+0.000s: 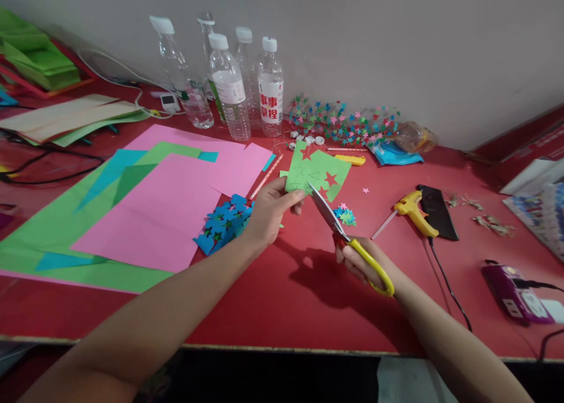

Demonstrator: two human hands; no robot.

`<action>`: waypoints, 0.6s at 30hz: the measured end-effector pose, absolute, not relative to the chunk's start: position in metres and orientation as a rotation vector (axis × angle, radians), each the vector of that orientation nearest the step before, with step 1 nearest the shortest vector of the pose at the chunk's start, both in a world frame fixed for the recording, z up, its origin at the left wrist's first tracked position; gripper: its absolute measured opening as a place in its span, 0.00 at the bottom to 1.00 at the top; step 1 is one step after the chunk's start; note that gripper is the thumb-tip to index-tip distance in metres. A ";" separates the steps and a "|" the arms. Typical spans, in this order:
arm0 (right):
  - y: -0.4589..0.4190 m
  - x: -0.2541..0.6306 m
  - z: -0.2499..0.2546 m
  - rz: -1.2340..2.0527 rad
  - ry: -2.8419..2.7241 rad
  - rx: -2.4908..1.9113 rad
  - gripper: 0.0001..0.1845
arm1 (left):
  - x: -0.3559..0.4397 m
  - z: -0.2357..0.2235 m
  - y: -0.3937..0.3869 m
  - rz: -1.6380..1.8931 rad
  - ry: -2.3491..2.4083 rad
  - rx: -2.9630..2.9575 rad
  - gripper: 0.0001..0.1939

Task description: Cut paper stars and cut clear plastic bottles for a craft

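My left hand (273,210) pinches the lower left part of a green sheet of paper (319,167), held up over the red table. Star-shaped holes show in the sheet, and star outlines are drawn on its left part. In my right hand (359,257) are scissors (337,224) with yellow handles. Their blade tips touch or overlap the sheet beside my left thumb; I cannot tell whether they bite into it. A small pile of cut stars (346,216) lies on the table behind the blades. Blue paper scraps with star holes (222,224) rest left of my left hand.
Pink sheets (154,209) and green sheets cover the left side. Several plastic bottles (229,97) stand by the wall, near a heap of coloured stars (348,122). On the right lie a yellow glue gun (414,210), a black phone (438,212) and a purple power strip (513,291) with cords.
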State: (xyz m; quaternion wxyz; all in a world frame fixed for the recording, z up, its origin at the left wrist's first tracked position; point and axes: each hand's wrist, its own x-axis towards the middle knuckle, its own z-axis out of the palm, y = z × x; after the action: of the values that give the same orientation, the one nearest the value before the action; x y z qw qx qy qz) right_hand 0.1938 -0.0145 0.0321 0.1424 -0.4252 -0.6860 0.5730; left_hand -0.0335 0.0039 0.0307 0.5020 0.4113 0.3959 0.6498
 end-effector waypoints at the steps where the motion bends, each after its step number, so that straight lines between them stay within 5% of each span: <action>1: -0.015 0.194 0.032 1.653 -1.975 -1.226 0.35 | -0.033 0.030 0.003 1.568 0.951 0.994 0.04; 18: -0.023 0.183 0.027 1.654 -1.874 -1.420 0.27 | -0.029 0.027 0.003 1.579 0.916 0.973 0.04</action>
State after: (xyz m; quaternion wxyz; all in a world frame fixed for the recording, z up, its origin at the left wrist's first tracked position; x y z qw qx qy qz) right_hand 0.1834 -0.0233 0.0267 0.1330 -0.4896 -0.6460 0.5703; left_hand -0.0287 0.0030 0.0270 0.5110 0.4042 0.3807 0.6561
